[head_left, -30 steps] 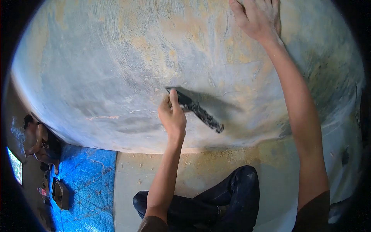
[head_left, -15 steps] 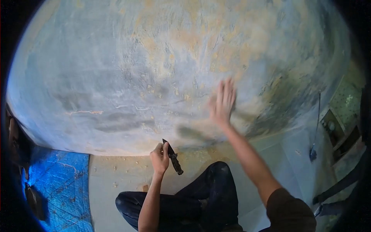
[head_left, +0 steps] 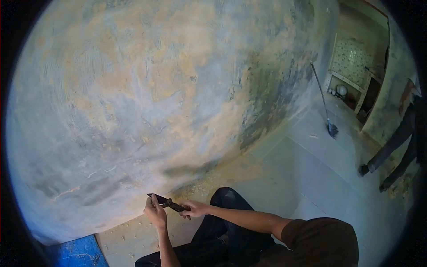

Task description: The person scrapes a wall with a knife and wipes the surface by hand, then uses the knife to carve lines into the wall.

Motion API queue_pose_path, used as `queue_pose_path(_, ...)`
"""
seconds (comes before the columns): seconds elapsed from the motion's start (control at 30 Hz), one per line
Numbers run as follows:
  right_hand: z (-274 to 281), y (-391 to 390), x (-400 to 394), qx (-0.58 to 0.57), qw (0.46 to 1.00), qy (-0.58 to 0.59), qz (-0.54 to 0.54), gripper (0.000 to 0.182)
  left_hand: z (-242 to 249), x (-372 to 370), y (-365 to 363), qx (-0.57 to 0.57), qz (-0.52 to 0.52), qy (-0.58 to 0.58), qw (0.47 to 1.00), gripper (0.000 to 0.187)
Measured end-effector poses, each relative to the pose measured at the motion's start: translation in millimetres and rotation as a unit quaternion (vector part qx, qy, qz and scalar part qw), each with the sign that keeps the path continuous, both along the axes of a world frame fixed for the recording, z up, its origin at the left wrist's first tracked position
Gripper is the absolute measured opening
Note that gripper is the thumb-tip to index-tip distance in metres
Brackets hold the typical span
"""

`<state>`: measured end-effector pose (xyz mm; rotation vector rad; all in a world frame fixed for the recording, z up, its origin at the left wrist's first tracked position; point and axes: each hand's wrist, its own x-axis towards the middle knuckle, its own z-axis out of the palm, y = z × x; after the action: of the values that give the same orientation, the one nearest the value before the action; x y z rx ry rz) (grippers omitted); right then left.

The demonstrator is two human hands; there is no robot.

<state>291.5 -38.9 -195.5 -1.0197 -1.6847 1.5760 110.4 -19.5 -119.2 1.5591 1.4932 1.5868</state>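
Note:
A dark knife with a black blade and a patterned handle lies between my two hands, in front of the lower wall. My left hand pinches it at the blade, whose tip points up and left. At the other end, my right hand has its fingers closed round the handle. Beyond them rises the patchy blue-grey and yellowish wall, with rough, peeling areas and a pale crack low on the left.
A blue sheet covers floor at lower left. Crumbs lie along the wall's foot. A long-handled brush leans on the wall at right. Another person's legs stand at far right, near a doorway with shelves.
My right hand has come down from the wall onto the knife handle. The knife has tilted closer to level. The view has swung right, showing more of the doorway and other person.

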Motion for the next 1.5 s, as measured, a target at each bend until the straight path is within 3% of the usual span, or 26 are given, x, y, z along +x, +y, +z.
queue_pose_path(0.07, -2, 13, 2, 0.026, 0.999, -0.039, 0.017, 0.031, 2, 0, 0, 0.015, 0.03, 0.101, 0.994, 0.038)
queue_pose_path(0.13, 3, 19, 3, 0.065, 0.99, -0.126, 0.011, 0.038, 2, 4, 2, -0.006, -0.012, 0.048, 0.999, 0.036)
queue_pose_path(0.27, -13, 29, 0, 0.142, 0.982, -0.108, -0.056, 0.04, -1, -6, 8, -0.023, -0.036, 0.041, 0.998, 0.035)
queue_pose_path(0.4, -34, 34, -4, 0.157, 0.968, -0.19, -0.047, 0.041, -15, -30, 7, -0.093, -0.035, -0.001, 0.995, 0.037)
queue_pose_path(0.6, -35, 32, -9, 0.163, 0.968, -0.176, -0.076, 0.038, -26, -42, 10, -0.127, -0.017, -0.027, 0.991, 0.036)
queue_pose_path(0.7, -15, 29, -7, 0.108, 0.979, -0.16, -0.06, 0.037, -22, -44, 9, -0.12, -0.006, -0.022, 0.993, 0.034)
queue_pose_path(0.8, -27, 29, -9, 0.182, 0.963, -0.181, -0.084, 0.037, -26, -46, 10, -0.108, 0.014, -0.06, 0.992, 0.032)
queue_pose_path(1.0, -15, 28, -5, 0.16, 0.972, -0.164, -0.06, 0.039, -14, -46, 4, -0.161, -0.007, -0.088, 0.983, 0.021)
queue_pose_path(1.5, -28, 29, -5, 0.184, 0.952, -0.237, -0.053, 0.044, -18, -62, 5, -0.239, -0.006, -0.131, 0.962, 0.017)
